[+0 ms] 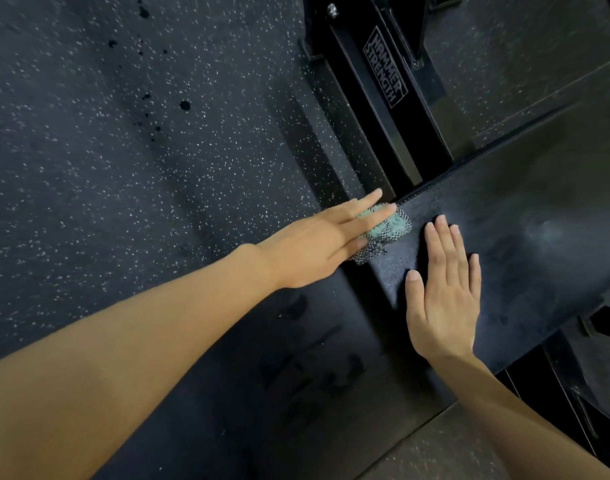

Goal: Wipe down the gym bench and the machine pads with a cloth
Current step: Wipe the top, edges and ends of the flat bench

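A black padded gym bench fills the lower middle and right: a back pad and, nearer me, a seat pad, with a narrow gap between them. A small teal and black-and-white checked cloth lies bunched at the back pad's near left corner. My left hand presses on the cloth with its fingers stretched out flat. My right hand rests palm down on the back pad just right of the cloth, fingers apart, holding nothing.
A black steel frame with a "Hammer Strength" label runs under the bench toward the top. Dark speckled rubber flooring covers the left side. More black frame parts sit at the lower right.
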The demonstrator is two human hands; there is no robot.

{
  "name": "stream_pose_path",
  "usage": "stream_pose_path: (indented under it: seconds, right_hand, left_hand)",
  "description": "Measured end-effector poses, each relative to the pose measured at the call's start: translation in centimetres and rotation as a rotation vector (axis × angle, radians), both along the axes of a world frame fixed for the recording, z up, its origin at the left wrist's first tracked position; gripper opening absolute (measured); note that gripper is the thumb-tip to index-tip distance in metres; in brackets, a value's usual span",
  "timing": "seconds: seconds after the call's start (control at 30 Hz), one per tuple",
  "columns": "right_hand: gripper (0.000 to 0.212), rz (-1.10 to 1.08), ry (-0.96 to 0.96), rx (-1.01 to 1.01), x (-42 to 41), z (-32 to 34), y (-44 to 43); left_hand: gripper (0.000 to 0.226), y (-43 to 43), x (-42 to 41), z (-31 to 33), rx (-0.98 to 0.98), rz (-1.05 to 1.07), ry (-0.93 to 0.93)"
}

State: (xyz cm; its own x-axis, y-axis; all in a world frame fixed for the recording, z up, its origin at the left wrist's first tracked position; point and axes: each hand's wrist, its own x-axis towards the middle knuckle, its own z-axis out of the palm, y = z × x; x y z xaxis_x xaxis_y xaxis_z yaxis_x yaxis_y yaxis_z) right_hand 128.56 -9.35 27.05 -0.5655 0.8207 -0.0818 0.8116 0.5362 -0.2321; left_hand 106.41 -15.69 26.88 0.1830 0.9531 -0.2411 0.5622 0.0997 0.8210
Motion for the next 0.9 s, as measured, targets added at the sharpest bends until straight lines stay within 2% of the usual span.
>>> stream_pose_path:
  seconds: [0.43,0.7,0.9]
  right_hand:
    - [0.064,0.003,0.001,0.023,0.1,-0.2,-0.1]
    - [0.066,0.016,-0.019,0.035,0.2,-0.4,-0.1]
    - [0.066,0.014,-0.02,0.036,0.2,-0.4,-0.1]
  left_hand:
    - [0.054,-10.0,-2.0,0.7,-0.122,0.062,0.068]
    - [0.054,-7.1,-0.7,0.3,-0.117,0.159,0.019]
    - [0.054,-2.0,0.7,0.3,-0.075,0.118,0.075]
